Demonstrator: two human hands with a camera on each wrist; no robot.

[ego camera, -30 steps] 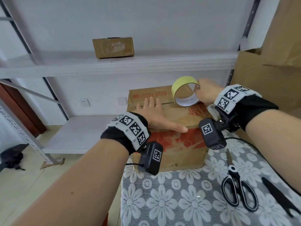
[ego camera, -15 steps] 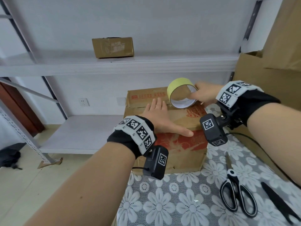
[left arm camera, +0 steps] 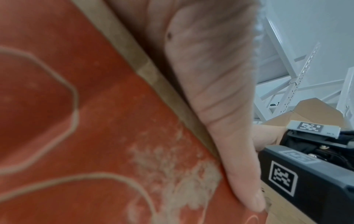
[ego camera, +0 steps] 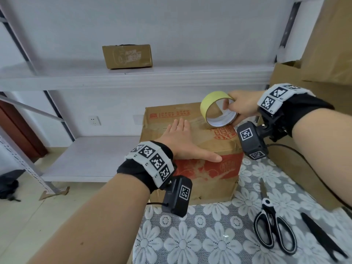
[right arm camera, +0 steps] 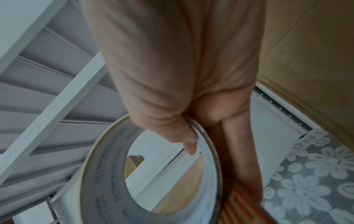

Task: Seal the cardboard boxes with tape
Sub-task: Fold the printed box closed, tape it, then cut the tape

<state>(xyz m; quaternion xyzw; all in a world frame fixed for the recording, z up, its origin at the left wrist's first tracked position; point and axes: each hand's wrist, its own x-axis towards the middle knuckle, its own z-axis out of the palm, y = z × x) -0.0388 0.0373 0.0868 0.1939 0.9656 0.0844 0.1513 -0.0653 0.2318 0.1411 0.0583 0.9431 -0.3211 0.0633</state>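
Head view, from left to right: a white metal shelf unit [ego camera: 133, 77] stood against the wall, with a small carton [ego camera: 127, 56] on its upper board, well apart from the work. Nearer the middle, the cardboard box [ego camera: 200, 168] to be sealed sat at the far edge of a table covered by a lace flower cloth [ego camera: 209, 235]. The left hand [ego camera: 182, 141] lay flat on the box top, fingers straight and together, thumb stretched along the front edge; the left wrist view showed that thumb running along the rim above the red printed side. It gripped nothing. That flat press probably served to hold the flaps down and keep the box from sliding while tape was drawn.

Further right, the right hand [ego camera: 242, 107] grasped the yellow tape roll [ego camera: 219, 109] near the back right of the box top, with the roll's lower edge at or just above the cardboard. In the right wrist view one finger hooked inside the core while others ran down the outside, a hold that would let the roll turn. A faint sheen across the top may have been tape already laid, but I could not be sure.

Scissors [ego camera: 272, 229] lay on the cloth at right, likely kept close for cutting. Large brown cartons [ego camera: 327, 54] rose at the far right.
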